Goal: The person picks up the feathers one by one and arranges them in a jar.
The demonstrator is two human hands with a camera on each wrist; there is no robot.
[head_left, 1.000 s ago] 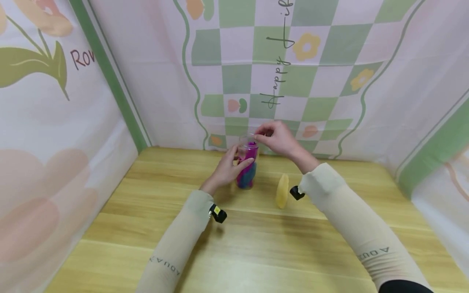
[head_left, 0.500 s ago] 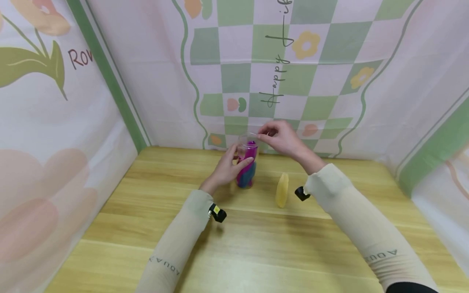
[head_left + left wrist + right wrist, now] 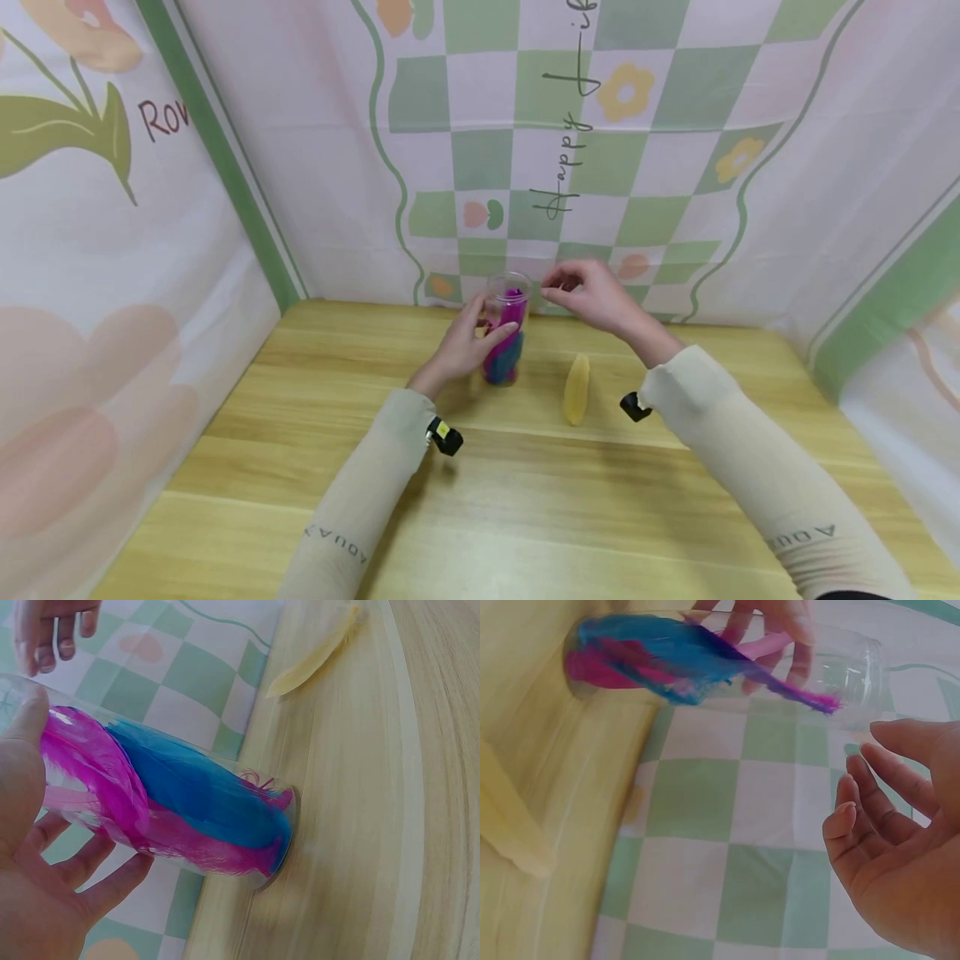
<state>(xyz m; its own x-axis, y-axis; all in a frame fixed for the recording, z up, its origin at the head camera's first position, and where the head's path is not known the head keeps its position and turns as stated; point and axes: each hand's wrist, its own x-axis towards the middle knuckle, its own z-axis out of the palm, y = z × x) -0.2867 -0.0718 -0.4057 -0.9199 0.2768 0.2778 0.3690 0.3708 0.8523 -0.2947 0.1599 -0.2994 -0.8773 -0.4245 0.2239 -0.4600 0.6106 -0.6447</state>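
Note:
My left hand (image 3: pixel 461 342) grips a tall clear plastic jar (image 3: pixel 508 282) that stands upright on the table, thumb on the near side and fingers around the back. Inside it are feathers: a blue feather (image 3: pixel 195 780) and magenta feathers (image 3: pixel 90 754), one reaching up toward the open mouth. Just right of the rim is my right hand (image 3: pixel 592 296), its fingers loosely bent. In the right wrist view, thumb and index finger come close together near the rim with nothing between them. A yellow feather (image 3: pixel 577 390) lies on the wood to the right of the jar.
The wooden table (image 3: pixel 480 517) ends at a fabric backdrop (image 3: pixel 420 158) with green and white checks, close behind the jar. More printed fabric hangs at the left side (image 3: pixel 97 292) and the right side (image 3: pixel 885 333).
My right hand has moved from the jar's rim to the right and slightly down, leaving a gap. The left hand and the jar have stayed in place.

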